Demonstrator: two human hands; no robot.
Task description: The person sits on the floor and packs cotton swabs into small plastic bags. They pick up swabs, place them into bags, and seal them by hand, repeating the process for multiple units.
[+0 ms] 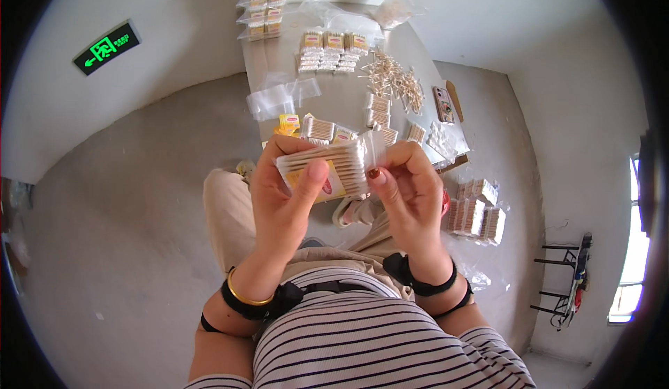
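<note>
In front of my lap I hold a small clear bag of cotton swabs (354,164) with a yellow card inside it. My left hand (277,183) grips the bag's left side, thumb across the front. At the bag's right end, the fingers of my right hand (412,197) pinch the clear plastic mouth (374,149). The swabs lie side by side with their white tips toward the right end. Just beyond my hands, yellow cards (288,122) and bundled swabs (319,128) rest at the table's near edge.
On the grey table (341,100) are stacked swab packs (333,51), loose swabs (396,79), flat clear bags (272,102), swab bundles (378,110) and a phone (443,105). A tall stack of bagged packs (258,6) stands far left. More packs (477,211) sit on the right.
</note>
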